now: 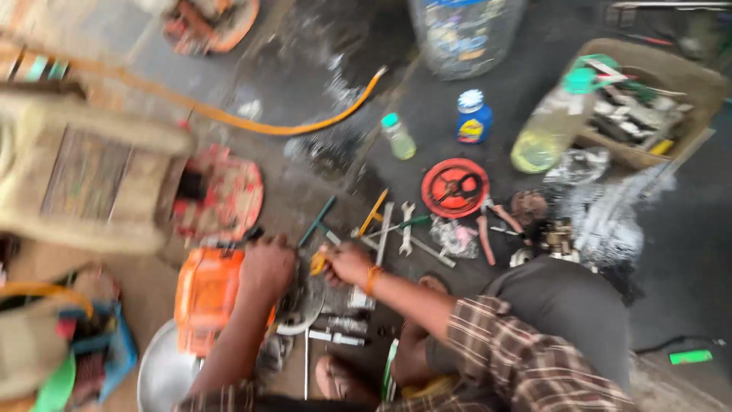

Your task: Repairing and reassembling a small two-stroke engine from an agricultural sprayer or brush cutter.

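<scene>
- The orange engine housing (207, 294) sits on the floor (305, 191) at lower left, its long axis running roughly away from the person, toward the top of the view
- A grey round metal part (301, 309) shows at the housing's right side, between the two hands
- The left hand (267, 263) lies closed over the housing's upper right corner, knuckles up, touching it; this hand is the nearer one to the orange body
- The right hand (347, 263) reaches in from the right, just beside the left, fingers pinched on a small yellow tool (318, 263) whose tip points left toward the round part
- An orange band (371, 279) circles the right wrist, and a plaid sleeve (518, 355) covers the forearm behind it
- Below the hands a few silvery sockets or bits (335, 336) lie on the floor, near a bare foot in a sandal (339, 378)
- A metal bowl (164, 374) rests just under the housing, at the bottom edge
- Beyond the right hand, spanners and screwdrivers (396, 229) are scattered, mostly lying lengthwise away from the person
- Further out are a red round cover (455, 187), a small blue bottle (473, 118), a small green-capped bottle (398, 136) and a yellow hose (305, 122) curving across the floor
- A box of tools (648, 99) stands well apart at upper right; the picture is blurred, so finer detail cannot be told
</scene>
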